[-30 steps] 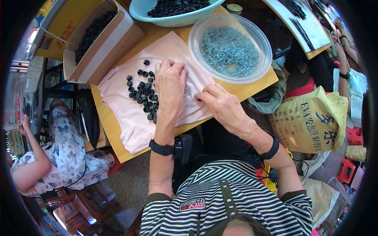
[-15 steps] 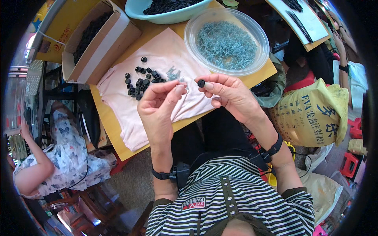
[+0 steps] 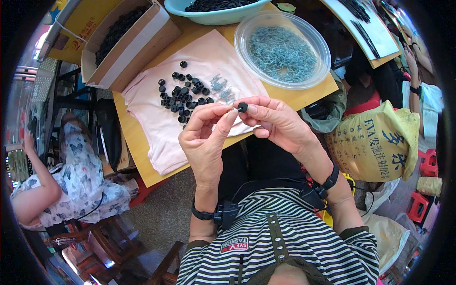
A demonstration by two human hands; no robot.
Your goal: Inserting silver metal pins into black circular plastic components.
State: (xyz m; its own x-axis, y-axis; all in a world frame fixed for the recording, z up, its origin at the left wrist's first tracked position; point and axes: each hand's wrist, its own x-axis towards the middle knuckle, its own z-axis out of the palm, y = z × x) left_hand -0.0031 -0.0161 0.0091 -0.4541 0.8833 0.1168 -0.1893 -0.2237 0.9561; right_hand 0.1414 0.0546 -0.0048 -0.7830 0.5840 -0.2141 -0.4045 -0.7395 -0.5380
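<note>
My right hand (image 3: 280,124) pinches a small round black plastic cap (image 3: 242,107) between thumb and forefinger. Close against it, my left hand (image 3: 206,137) is closed in a pinch on a thin metal pin (image 3: 233,109), mostly hidden by the fingertips; its exact kind is too small to make out. The pin's end meets the cap or lies just beside it. Beyond my left hand, several black caps (image 3: 183,95) lie loose on a pale pink cloth (image 3: 164,147). A small heap of thin grey metal pins (image 3: 219,85) rests to their right.
At the back right of the yellow table (image 3: 311,96) stands a clear tub (image 3: 327,71) of metal pins. A cardboard box (image 3: 137,52) of black pieces and a pale green basin (image 3: 213,16) are at the back. A yellow sack (image 3: 375,137) stands right; another person's arm (image 3: 45,175) shows left.
My hands have come together, bringing the pin to the cap. The view has shifted slightly, so the table and its things appear a little farther right.
</note>
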